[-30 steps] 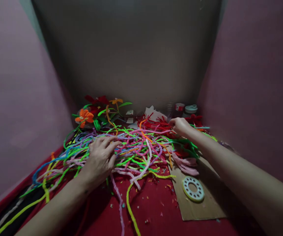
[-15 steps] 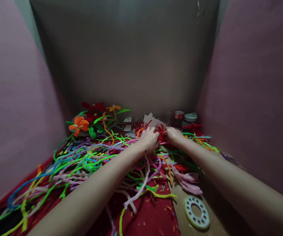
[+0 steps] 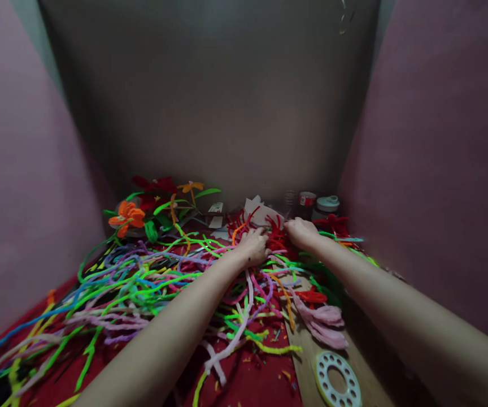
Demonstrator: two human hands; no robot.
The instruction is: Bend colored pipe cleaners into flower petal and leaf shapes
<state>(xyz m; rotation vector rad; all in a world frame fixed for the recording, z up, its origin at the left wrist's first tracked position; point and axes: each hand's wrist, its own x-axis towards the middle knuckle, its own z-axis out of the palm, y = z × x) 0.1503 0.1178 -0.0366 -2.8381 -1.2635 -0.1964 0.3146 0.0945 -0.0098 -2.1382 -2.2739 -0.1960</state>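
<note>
A tangle of coloured pipe cleaners (image 3: pixel 142 282) covers the red cloth (image 3: pixel 261 379). At its far end lies a bunch of red pipe cleaners (image 3: pixel 275 234). My left hand (image 3: pixel 253 247) reaches across the heap with its fingers curled into the left side of that red bunch. My right hand (image 3: pixel 302 232) is closed on the bunch's right side. Both hands rest with their backs to me, so the fingertips are hidden among the strands.
Finished pipe-cleaner flowers, orange (image 3: pixel 125 216) and red (image 3: pixel 155 186), stand at the back left. Two small jars (image 3: pixel 326 204) sit by the back wall. A cardboard sheet (image 3: pixel 307 362) at the right bears pink strands (image 3: pixel 324 325) and a white ring with holes (image 3: pixel 338 380). Pink walls close in both sides.
My left hand has left the middle of the heap and gone forward to the red bunch beside my right hand. In the last half second the hands have drawn slightly apart.
</note>
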